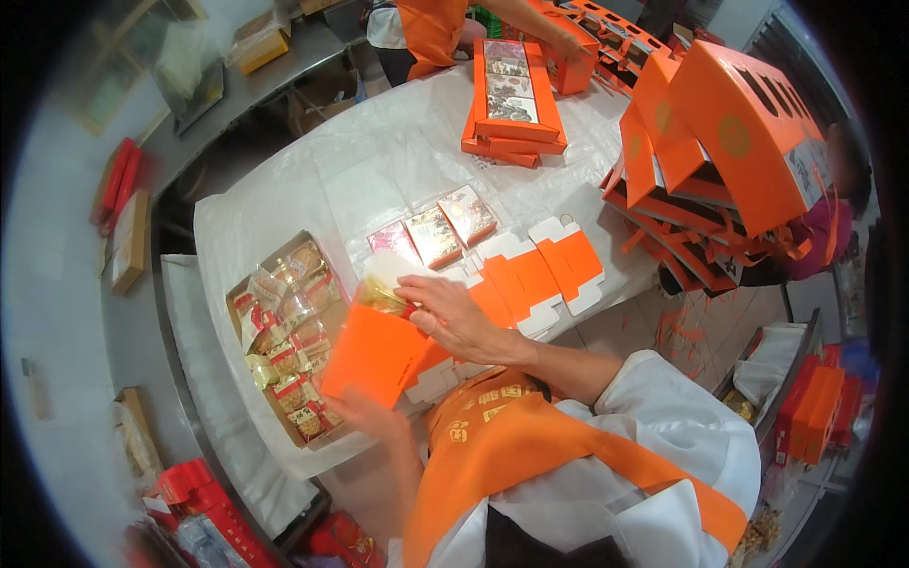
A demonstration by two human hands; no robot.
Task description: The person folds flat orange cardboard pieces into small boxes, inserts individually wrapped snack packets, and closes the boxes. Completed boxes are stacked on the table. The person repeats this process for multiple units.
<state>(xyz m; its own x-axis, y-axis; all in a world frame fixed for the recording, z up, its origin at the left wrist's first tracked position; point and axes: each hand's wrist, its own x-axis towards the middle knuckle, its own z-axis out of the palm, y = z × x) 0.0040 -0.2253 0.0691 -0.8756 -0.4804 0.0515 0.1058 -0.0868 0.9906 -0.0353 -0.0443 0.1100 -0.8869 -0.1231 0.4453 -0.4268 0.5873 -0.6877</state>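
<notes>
A small orange carton [374, 352] tilts above the near side of the table, its top end open. My left hand [367, 415], smeared by motion, grips the carton at its lower end. At the open end, my right hand [453, 317] has its fingers closed on a shiny gold-wrapped packet [381, 295], which is partly inside the carton. To the left, a cardboard box [234, 301] holds several wrapped pastries [282, 352] in clear, red and gold packaging. Flattened orange and white cartons [523, 284] lie to the right of my hands.
Behind my hands are small printed boxes [433, 237] in a row. Farther back lie long orange gift boxes [512, 95]; a co-worker's arm [535, 21] reaches there. Orange carrier boxes [724, 133] are piled high at the right. A white plastic sheet [312, 180] covers the table.
</notes>
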